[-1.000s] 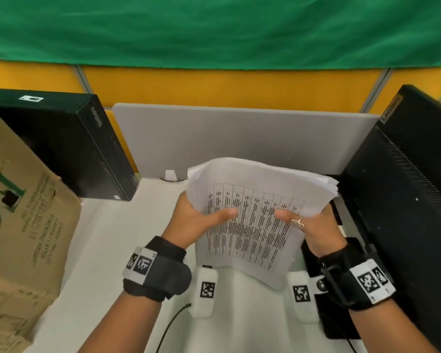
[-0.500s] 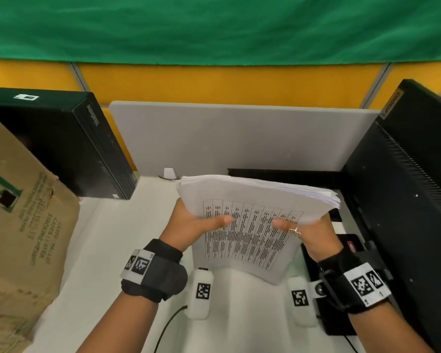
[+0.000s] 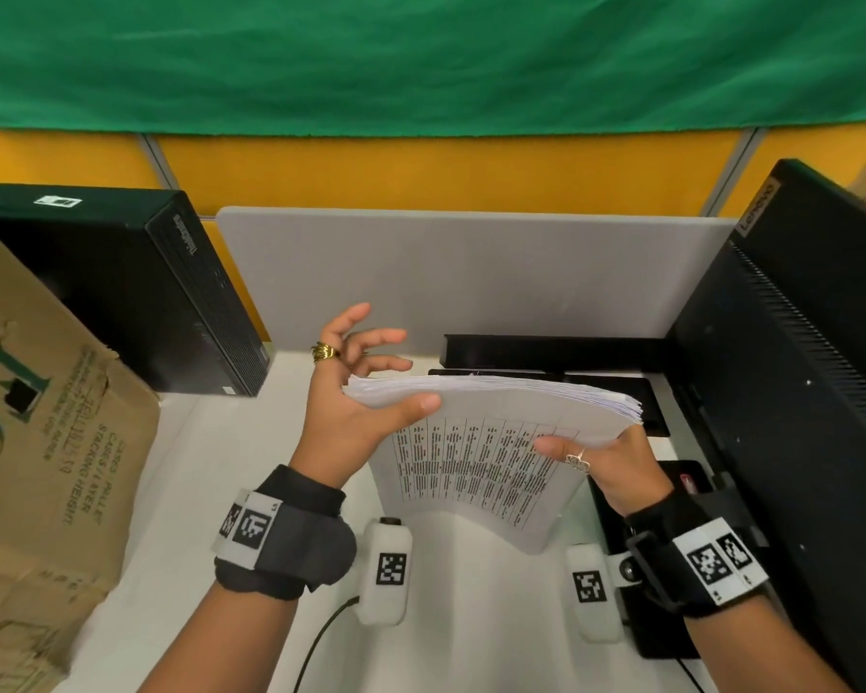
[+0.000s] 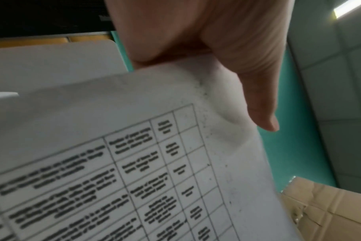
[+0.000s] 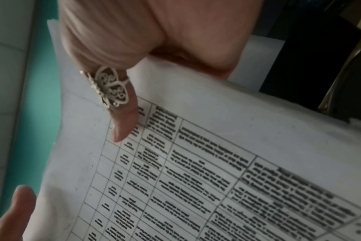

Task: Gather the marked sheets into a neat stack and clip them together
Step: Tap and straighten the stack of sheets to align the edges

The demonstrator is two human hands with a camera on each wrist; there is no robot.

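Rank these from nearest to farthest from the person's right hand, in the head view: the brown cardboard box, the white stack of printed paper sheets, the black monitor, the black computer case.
1. The white stack of printed paper sheets: pinched in the right hand itself.
2. The black monitor: just to its right.
3. The black computer case: back left.
4. The brown cardboard box: far left edge.

A green cloth (image 3: 421,57) hangs across the far wall above yellow partition panels (image 3: 421,172) split by grey uprights, and a pale grey divider (image 3: 471,272) stands along the far edge of the white desk (image 3: 221,467). On the left a black computer case (image 3: 121,292) stands on the desk with a worn cardboard box (image 3: 46,467) printed in green nearer; the back of a black monitor (image 3: 796,392) fills the right side. Overhead, a strip light (image 4: 349,7) glows in a pale tiled ceiling (image 4: 330,81).
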